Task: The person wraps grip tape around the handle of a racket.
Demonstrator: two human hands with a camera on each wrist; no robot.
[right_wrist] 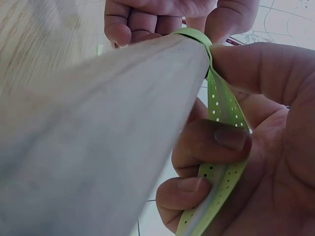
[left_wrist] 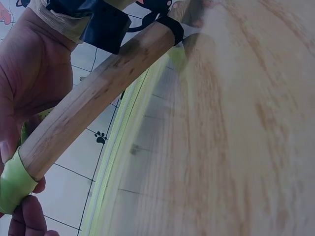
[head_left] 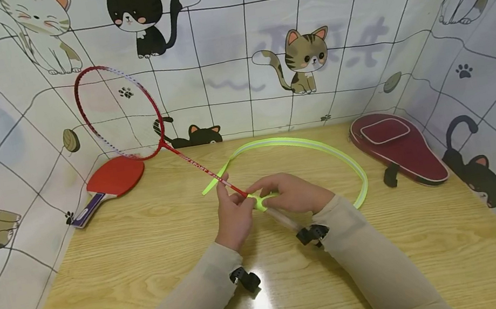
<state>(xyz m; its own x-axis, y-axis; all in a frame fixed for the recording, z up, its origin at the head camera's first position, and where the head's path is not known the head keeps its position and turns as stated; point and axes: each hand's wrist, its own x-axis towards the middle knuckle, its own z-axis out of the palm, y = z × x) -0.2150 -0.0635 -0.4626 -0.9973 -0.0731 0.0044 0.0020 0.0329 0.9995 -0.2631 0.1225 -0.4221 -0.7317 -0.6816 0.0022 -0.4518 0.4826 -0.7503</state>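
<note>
- Head view, badminton racket (head_left: 198,166): red frame and shaft, held over the wood-grain table (head_left: 103,288), its head slanting up to the left.
- Racket handle (left_wrist: 98,99): bare wood, a dark band near the butt.
- Grip tape (head_left: 297,142): fluorescent yellow-green, perforated; one end wrapped round the top of the racket's handle, the rest looping out to the racket's right, its far tip past the shaft on the left.
- Left hand (head_left: 234,214): grasping the racket where shaft meets handle, thumb at the wrapped tape.
- Right hand (head_left: 291,193): thumb and fingers gripping the tape beside the racket's handle.
- Paddle case (head_left: 397,148): dark red, pale piping, outlined front pocket, dark tab (head_left: 391,175); well to the racket's right; contents not visible.
- Table-tennis paddle (head_left: 118,176): red rubber, outside the case, below the racket's head.
- Cat-print backdrop (head_left: 227,32): behind the racket.
</note>
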